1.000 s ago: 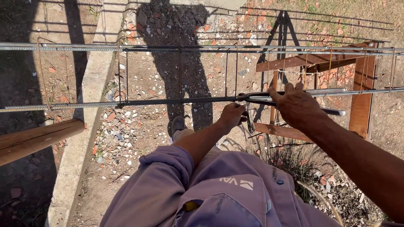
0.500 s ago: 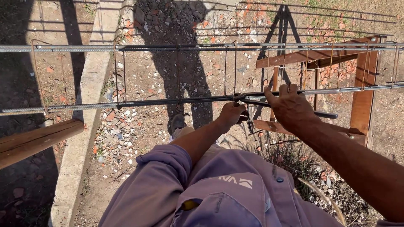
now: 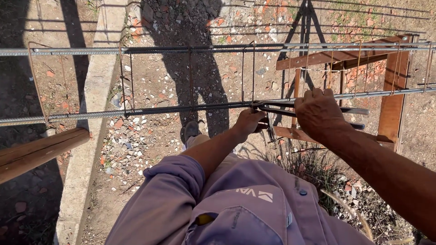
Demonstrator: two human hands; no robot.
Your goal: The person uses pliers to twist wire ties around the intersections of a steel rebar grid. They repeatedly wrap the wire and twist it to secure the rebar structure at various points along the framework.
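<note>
A cage of long ribbed steel bars and thin wire stirrups lies across in front of me. My right hand [image 3: 320, 112] grips the handles of long dark pincers [image 3: 281, 110], whose jaws meet the near steel bar [image 3: 136, 110] at a stirrup [image 3: 253, 75]. My left hand [image 3: 249, 121] is closed just below that joint, on the stirrup and tie wire by the pincer jaws. The far steel bar [image 3: 136, 49] runs parallel above.
A wooden trestle [image 3: 390, 104] carries the cage at the right, and a wooden beam [image 3: 41, 152] juts in at the left. A concrete strip [image 3: 91, 118] crosses the rubble-strewn ground. My shoe [image 3: 190, 131] and my shadow lie under the bars.
My right hand has shifted slightly right and closed further over the pincer handles. The left hand stays at the joint. The view has tilted a little.
</note>
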